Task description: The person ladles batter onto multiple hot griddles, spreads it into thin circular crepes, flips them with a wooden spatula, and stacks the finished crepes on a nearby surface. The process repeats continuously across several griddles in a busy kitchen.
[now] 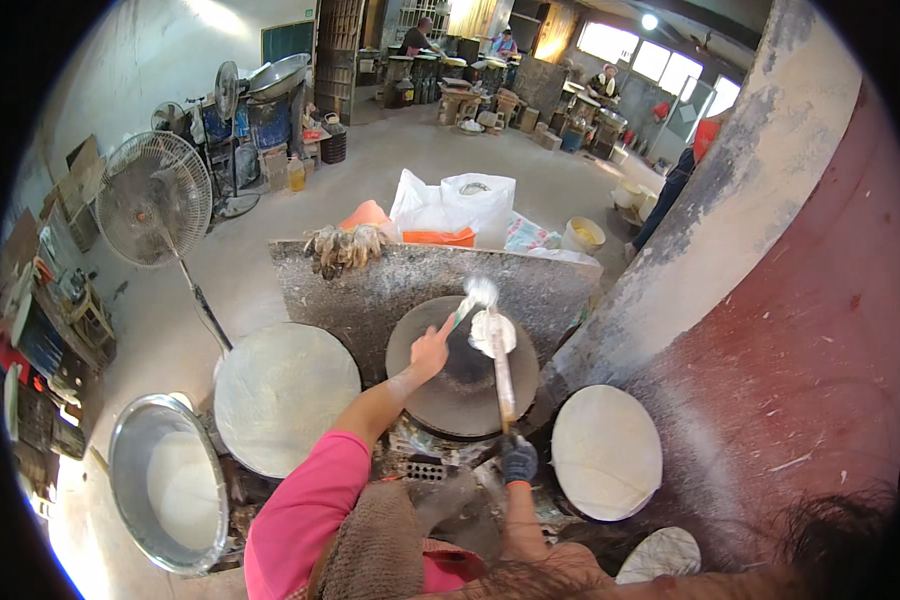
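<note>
My left hand (pixel 430 349) is bare and closed around the handle of a utensil (pixel 481 291) with a pale, blurred head, held above the far part of a round dark griddle (pixel 450 405). My right hand (pixel 520 459), in a dark knitted glove, grips a long flour-dusted wooden stick (pixel 504 379). The stick's far end meets a lump of white dough (pixel 493 334) over the griddle. Left of the griddle lies a large round pale sheet (pixel 286 397); a smaller pale round (pixel 607 453) lies to the right. Whether the dough touches the griddle, I cannot tell.
A metal basin (pixel 120 450) of white batter or flour stands at the left. Behind the griddle rises a dark panel (pixel 435 277) with soiled gloves (pixel 345 246) on its edge. A pedestal fan (pixel 154 199) stands left, a red wall (pixel 817 360) right. People work far back.
</note>
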Motion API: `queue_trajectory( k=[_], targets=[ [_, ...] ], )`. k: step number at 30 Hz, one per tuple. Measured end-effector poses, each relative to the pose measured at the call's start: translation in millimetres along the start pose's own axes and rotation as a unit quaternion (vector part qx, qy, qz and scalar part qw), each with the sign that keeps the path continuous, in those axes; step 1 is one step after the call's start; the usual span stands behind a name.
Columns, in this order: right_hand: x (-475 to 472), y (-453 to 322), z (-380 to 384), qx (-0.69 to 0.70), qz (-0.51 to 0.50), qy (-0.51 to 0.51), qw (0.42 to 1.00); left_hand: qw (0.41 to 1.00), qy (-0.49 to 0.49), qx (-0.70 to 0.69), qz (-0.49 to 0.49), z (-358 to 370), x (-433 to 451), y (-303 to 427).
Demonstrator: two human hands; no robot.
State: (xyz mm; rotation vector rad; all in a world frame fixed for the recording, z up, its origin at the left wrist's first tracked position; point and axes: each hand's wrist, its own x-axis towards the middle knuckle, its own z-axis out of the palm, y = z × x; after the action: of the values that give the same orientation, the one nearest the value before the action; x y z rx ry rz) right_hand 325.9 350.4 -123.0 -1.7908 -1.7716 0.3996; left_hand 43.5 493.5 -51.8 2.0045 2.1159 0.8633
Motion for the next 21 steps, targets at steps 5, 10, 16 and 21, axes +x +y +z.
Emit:
queue_trajectory(
  k=[5,10,16,21],
  targets=[
    [40.2,-14.9,42.6,0.31,0.213,0.042,0.926,0.972,0.088,-0.213,0.038,-36.5,26.1,-22.3],
    [54.1,-19.4,46.3,-0.154,-0.041,-0.046,0.986,0.965,-0.098,-0.233,-0.074,-62.1,-89.0,-73.7],
    [38.0,-29.8,59.2,0.326,0.205,-0.005,0.923,0.966,-0.12,-0.215,-0.071,-102.2,-192.0,-99.9],
    [36.4,-41.6,59.9,0.205,0.123,0.021,0.971,0.956,-0.157,-0.218,-0.117,-106.3,-208.0,-112.6]
  ],
)
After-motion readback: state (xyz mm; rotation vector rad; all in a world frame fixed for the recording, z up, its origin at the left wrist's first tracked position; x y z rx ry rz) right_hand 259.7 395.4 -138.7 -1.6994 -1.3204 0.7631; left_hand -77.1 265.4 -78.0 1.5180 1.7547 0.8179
